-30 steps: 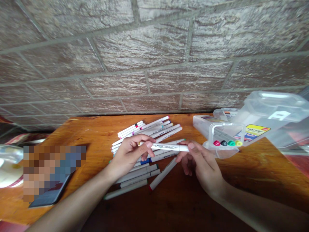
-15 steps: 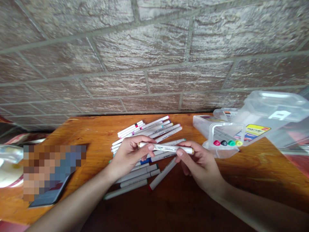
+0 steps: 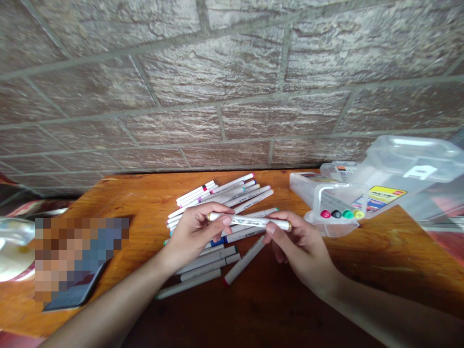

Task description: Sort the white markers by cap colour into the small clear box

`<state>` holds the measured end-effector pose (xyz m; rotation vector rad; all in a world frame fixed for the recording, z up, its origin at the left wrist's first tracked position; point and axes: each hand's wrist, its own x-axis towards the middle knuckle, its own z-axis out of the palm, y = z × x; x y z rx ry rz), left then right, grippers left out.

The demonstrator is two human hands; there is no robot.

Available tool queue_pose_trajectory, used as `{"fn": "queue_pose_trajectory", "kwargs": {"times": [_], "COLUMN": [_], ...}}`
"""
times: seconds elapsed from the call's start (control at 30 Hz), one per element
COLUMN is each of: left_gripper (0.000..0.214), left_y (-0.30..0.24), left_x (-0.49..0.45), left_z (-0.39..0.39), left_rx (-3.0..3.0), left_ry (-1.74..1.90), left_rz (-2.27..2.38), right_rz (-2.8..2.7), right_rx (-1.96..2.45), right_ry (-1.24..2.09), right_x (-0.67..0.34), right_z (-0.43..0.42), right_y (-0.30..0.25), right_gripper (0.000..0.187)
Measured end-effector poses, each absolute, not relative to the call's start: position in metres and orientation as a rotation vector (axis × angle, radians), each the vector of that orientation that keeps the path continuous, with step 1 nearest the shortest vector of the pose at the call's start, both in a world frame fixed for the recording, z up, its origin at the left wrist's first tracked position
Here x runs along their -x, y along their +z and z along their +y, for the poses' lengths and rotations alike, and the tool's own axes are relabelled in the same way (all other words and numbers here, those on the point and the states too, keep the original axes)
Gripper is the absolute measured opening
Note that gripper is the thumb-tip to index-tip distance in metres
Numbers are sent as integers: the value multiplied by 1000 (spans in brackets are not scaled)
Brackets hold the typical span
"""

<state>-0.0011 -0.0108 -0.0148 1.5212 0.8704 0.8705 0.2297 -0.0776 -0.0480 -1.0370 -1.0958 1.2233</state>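
Observation:
Both hands hold one white marker (image 3: 250,222) with gold-brown end caps, level above the wooden table (image 3: 362,256). My left hand (image 3: 197,232) pinches its left end between thumb and fingers. My right hand (image 3: 295,241) pinches its right end, the cap tip showing past the fingers. Under and behind the hands lies a loose pile of white and grey markers (image 3: 217,198) with coloured caps, some partly hidden by my hands.
A clear plastic marker case (image 3: 328,200) lies open at the right, with three or more markers in it, caps facing me. Its clear lid part (image 3: 409,169) rests behind. A brick wall (image 3: 217,82) backs the table. A dark flat thing (image 3: 72,290) lies at the left.
One second ago the marker's right end looked plain white; now gold-brown caps show at both ends and my right hand grips slightly nearer the tip. Since half a second ago nothing moved.

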Motion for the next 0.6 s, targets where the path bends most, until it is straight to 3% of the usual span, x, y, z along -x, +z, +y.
{"fn": "queue_pose_trajectory", "kwargs": {"times": [0.6], "left_gripper": [27], "left_y": [-6], "left_x": [0], "left_z": [-12], "left_rx": [-1548], "left_ry": [885], "left_rz": [906], "right_rz": [-1080], "right_rx": [1097], "right_ry": [1204], "right_x": [-230], "right_z": [-76], "right_y": [-44], "right_gripper": [38]}}
